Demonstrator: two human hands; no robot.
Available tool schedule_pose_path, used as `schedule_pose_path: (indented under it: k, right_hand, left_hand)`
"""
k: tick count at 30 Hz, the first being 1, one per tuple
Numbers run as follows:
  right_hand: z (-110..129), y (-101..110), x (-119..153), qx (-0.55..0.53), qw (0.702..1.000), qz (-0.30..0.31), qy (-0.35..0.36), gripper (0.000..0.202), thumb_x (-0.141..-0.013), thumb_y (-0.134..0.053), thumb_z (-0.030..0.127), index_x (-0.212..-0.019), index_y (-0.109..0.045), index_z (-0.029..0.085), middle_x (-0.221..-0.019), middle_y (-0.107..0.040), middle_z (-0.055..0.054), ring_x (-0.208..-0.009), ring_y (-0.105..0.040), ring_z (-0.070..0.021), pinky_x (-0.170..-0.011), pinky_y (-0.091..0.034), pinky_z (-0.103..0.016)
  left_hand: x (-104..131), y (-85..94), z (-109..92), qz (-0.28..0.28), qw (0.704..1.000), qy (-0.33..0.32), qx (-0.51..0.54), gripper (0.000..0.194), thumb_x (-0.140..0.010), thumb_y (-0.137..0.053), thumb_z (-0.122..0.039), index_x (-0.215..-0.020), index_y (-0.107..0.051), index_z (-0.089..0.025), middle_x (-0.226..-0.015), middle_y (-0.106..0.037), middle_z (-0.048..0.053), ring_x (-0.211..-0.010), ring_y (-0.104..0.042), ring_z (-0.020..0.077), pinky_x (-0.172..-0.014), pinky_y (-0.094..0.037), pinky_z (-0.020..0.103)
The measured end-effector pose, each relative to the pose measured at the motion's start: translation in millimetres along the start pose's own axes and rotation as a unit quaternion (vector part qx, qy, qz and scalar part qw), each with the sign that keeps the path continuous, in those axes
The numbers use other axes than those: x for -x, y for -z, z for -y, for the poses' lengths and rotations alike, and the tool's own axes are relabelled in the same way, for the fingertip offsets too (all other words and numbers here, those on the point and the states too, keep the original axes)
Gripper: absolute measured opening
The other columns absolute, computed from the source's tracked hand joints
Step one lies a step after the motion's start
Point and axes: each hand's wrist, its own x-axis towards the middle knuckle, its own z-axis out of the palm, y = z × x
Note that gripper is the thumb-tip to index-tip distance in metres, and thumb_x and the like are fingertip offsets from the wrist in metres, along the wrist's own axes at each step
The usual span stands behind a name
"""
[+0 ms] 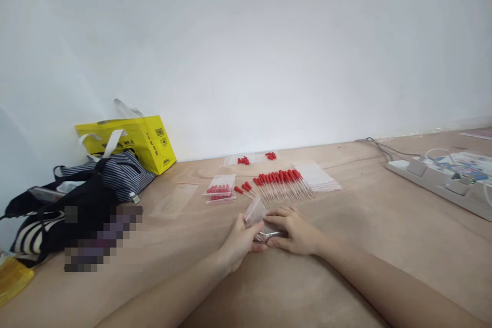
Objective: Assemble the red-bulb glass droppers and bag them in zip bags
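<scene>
Pale wall [269, 61] rose behind the worktop [357, 266]. Near its front edge, my left hand [240, 241] gripped a clear bag [255, 210]; my right hand [294, 230] met its right side, closed or not, I couldn't tell. Just beyond lay red-topped tubes [282, 185], with packets [221, 188] left of them and flat bags [315, 177] right. A yellow tote [154, 146] stood toward the far left corner, a power strip [442, 187] near the right edge.
</scene>
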Motion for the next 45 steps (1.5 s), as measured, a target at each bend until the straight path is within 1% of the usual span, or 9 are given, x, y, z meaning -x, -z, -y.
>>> schedule_pose_path:
  k: [4,11,16,22,29,33,37,41,45]
  right_hand:
    - [-15,7,-1,-0.055,0.996,0.067,0.016,0.049,-0.072,-0.057,0.045,-0.114,-0.054,0.019,-0.119,-0.051,-0.01,-0.106,-0.049,-0.0236,-0.09,-0.036,-0.037]
    - [-28,17,0,-0.138,0.982,0.126,0.006,0.05,-0.07,-0.061,0.04,-0.115,-0.053,0.02,-0.126,-0.046,-0.009,-0.114,-0.044,-0.0216,-0.093,-0.036,-0.034]
    - [-29,18,0,-0.157,0.978,0.137,-0.008,0.052,-0.068,-0.064,0.039,-0.115,-0.052,0.022,-0.127,-0.045,-0.009,-0.116,-0.041,-0.0222,-0.096,-0.034,-0.037]
    - [-30,17,0,-0.168,0.978,0.127,-0.011,0.051,-0.067,-0.065,0.039,-0.114,-0.054,0.023,-0.126,-0.046,-0.009,-0.116,-0.042,-0.0224,-0.096,-0.033,-0.038]
    - [-32,19,0,-0.183,0.972,0.144,-0.005,0.052,-0.065,-0.066,0.038,-0.114,-0.054,0.024,-0.128,-0.044,-0.007,-0.116,-0.041,-0.0223,-0.096,-0.032,-0.037]
    - [-35,22,1,-0.192,0.969,0.157,-0.011,0.053,-0.064,-0.067,0.039,-0.113,-0.054,0.024,-0.128,-0.044,-0.007,-0.116,-0.041,-0.0223,-0.096,-0.032,-0.036]
    - [-38,26,3,-0.184,0.97,0.16,-0.004,0.055,-0.063,-0.068,0.04,-0.113,-0.054,0.024,-0.128,-0.044,-0.007,-0.116,-0.041,-0.0222,-0.096,-0.033,-0.036]
    - [-34,28,4,-0.157,0.981,0.111,-0.002,0.049,-0.059,-0.069,0.044,-0.103,-0.061,0.022,-0.119,-0.052,-0.007,-0.108,-0.048,-0.0237,-0.091,-0.037,-0.037]
    - [-17,17,1,-0.132,0.99,-0.033,-0.025,0.047,-0.063,-0.066,0.044,-0.102,-0.06,0.017,-0.11,-0.056,-0.01,-0.099,-0.052,-0.0231,-0.086,-0.041,-0.037]
  left_hand:
    - [-14,36.7,-1,-0.109,0.956,-0.204,-0.181,0.042,-0.057,-0.07,-0.025,-0.09,-0.045,-0.017,-0.074,-0.052,-0.002,-0.063,-0.052,0.0109,-0.059,-0.045,0.024]
    - [-19,51.8,-6,0.039,0.949,-0.19,-0.249,0.026,-0.062,-0.061,-0.026,-0.084,-0.055,-0.015,-0.072,-0.057,0.001,-0.065,-0.053,0.0134,-0.06,-0.041,0.025]
    - [-14,50.1,-1,0.019,0.939,-0.219,-0.266,0.02,-0.061,-0.062,-0.024,-0.076,-0.052,-0.015,-0.068,-0.054,-0.001,-0.06,-0.049,0.0111,-0.055,-0.039,0.022]
    - [-7,43.7,0,-0.017,0.883,-0.274,-0.38,0.016,-0.059,-0.067,-0.03,-0.058,-0.059,-0.017,-0.066,-0.056,0.0,-0.062,-0.051,0.0138,-0.059,-0.04,0.026]
    - [-8,42.0,-4,0.172,0.816,-0.376,-0.405,0.017,-0.075,-0.057,-0.028,-0.088,-0.068,-0.027,-0.091,-0.068,0.004,-0.086,-0.057,0.019,-0.08,-0.041,0.033]
    - [-4,40.3,-8,0.208,0.782,-0.398,-0.432,0.03,-0.084,-0.045,-0.022,-0.11,-0.056,-0.03,-0.107,-0.062,0.004,-0.094,-0.055,0.0176,-0.084,-0.038,0.034]
    - [0,41.3,-12,0.239,0.748,-0.415,-0.459,0.032,-0.084,-0.042,-0.02,-0.111,-0.055,-0.029,-0.117,-0.056,0.003,-0.098,-0.051,0.0188,-0.087,-0.035,0.036]
    - [4,41.5,-17,0.252,0.73,-0.41,-0.485,0.033,-0.082,-0.044,-0.022,-0.112,-0.055,-0.028,-0.117,-0.056,0.0,-0.099,-0.046,0.0209,-0.088,-0.036,0.037]
    - [7,39.6,-21,0.258,0.72,-0.413,-0.494,0.035,-0.081,-0.043,-0.022,-0.115,-0.052,-0.029,-0.116,-0.057,0.0,-0.097,-0.047,0.0209,-0.087,-0.038,0.037]
